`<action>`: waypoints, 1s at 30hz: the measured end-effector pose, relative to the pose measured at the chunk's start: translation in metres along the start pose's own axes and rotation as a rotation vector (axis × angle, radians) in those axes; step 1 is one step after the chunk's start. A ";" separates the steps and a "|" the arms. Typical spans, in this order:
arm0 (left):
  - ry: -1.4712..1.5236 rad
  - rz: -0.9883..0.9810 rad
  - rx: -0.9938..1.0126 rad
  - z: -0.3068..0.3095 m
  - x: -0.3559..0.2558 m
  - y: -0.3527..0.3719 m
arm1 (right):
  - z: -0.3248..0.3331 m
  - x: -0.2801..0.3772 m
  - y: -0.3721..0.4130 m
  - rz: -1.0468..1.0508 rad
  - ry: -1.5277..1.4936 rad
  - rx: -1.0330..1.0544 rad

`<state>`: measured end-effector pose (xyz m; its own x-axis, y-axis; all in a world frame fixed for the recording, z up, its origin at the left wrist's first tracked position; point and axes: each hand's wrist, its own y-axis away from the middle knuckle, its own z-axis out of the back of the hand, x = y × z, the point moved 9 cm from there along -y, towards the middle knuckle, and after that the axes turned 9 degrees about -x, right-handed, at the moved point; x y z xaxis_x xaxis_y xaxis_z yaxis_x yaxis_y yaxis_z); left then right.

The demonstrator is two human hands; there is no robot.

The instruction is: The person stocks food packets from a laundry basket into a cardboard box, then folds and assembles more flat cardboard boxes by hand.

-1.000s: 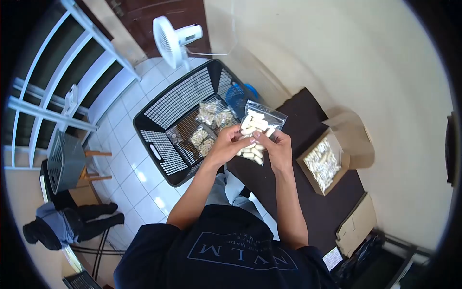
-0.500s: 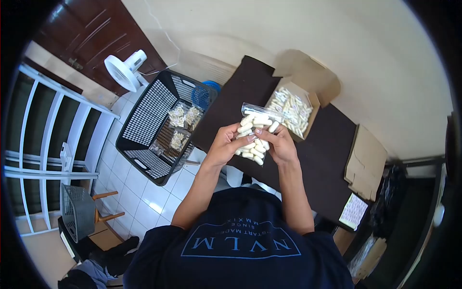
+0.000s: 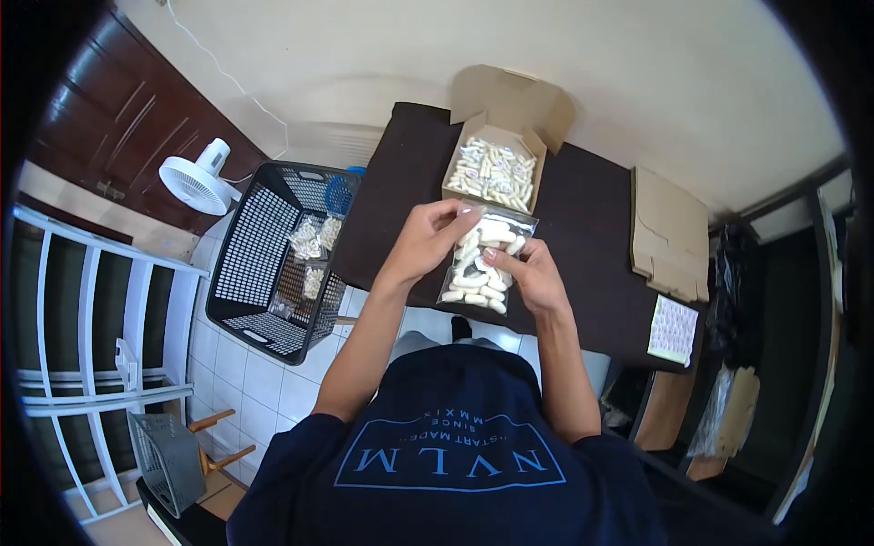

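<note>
A clear plastic bag of cream-white capsule-shaped pieces [image 3: 473, 283] is held upright in front of my chest, over the near edge of the dark table. My left hand [image 3: 426, 241] pinches its upper left corner between thumb and fingers. At the bag's right side, my right hand [image 3: 537, 278] grips it with the thumb pressed on the front; the fingers behind are hidden. Just beyond the bag stands an open cardboard box [image 3: 539, 185] filled with similar bags of white pieces [image 3: 492, 171].
A black plastic crate [image 3: 244, 264] with several small filled bags [image 3: 307, 238] stands left of the dark table [image 3: 583, 227]. Flattened cardboard [image 3: 669, 232] and a printed sheet [image 3: 673, 329] lie at the table's right end. A white fan [image 3: 198, 182] stands by the door.
My left hand has moved up from the bag's middle to its top corner. The bag's top flap, raised before, now lies flatter. The view has shifted, so the box appears further left.
</note>
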<state>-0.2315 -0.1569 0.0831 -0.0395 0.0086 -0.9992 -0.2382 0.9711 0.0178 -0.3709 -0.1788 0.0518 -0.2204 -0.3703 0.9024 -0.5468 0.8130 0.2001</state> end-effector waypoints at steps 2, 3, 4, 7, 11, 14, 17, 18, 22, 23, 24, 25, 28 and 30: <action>0.002 -0.025 -0.017 -0.009 0.003 0.001 | 0.002 -0.002 0.017 0.008 -0.022 -0.051; 0.006 -0.055 -0.048 -0.010 0.003 0.002 | 0.005 -0.001 0.025 0.013 -0.039 -0.088; 0.008 -0.069 -0.025 -0.016 0.003 0.007 | 0.003 0.000 0.034 0.035 -0.038 -0.104; 0.012 -0.107 -0.086 -0.017 -0.001 0.028 | -0.003 -0.003 0.065 0.076 -0.008 -0.227; 0.178 -0.080 -0.127 -0.015 0.017 0.062 | -0.014 -0.049 0.108 0.079 0.153 -0.248; 0.141 0.019 -0.222 -0.008 0.045 0.098 | -0.027 -0.079 0.141 0.095 0.180 -0.307; 0.028 0.033 -0.290 0.007 0.091 0.131 | -0.036 -0.103 0.178 0.096 0.497 -0.453; 0.031 0.034 -0.282 0.007 0.096 0.141 | -0.045 -0.096 0.190 0.110 0.590 -0.499; -0.067 0.036 -0.308 0.010 0.104 0.184 | -0.052 -0.126 0.222 0.168 0.657 -0.525; -0.052 0.027 -0.292 0.011 0.103 0.191 | -0.047 -0.129 0.225 0.173 0.652 -0.532; -0.037 0.019 -0.278 0.011 0.100 0.196 | -0.043 -0.140 0.224 0.113 0.544 -0.480; -0.090 -0.008 -0.223 0.012 0.096 0.199 | -0.041 -0.149 0.228 0.050 0.436 -0.426; -0.134 -0.083 0.114 -0.007 0.070 0.215 | -0.020 -0.110 0.236 0.162 0.351 -0.571; -0.200 -0.196 0.234 -0.017 0.052 0.224 | -0.029 -0.093 0.235 0.160 0.391 -0.455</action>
<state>-0.3036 0.0575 0.0359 0.1813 -0.1592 -0.9705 0.0071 0.9870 -0.1606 -0.4553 0.0592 0.0262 0.0882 -0.1059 0.9905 -0.1134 0.9868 0.1156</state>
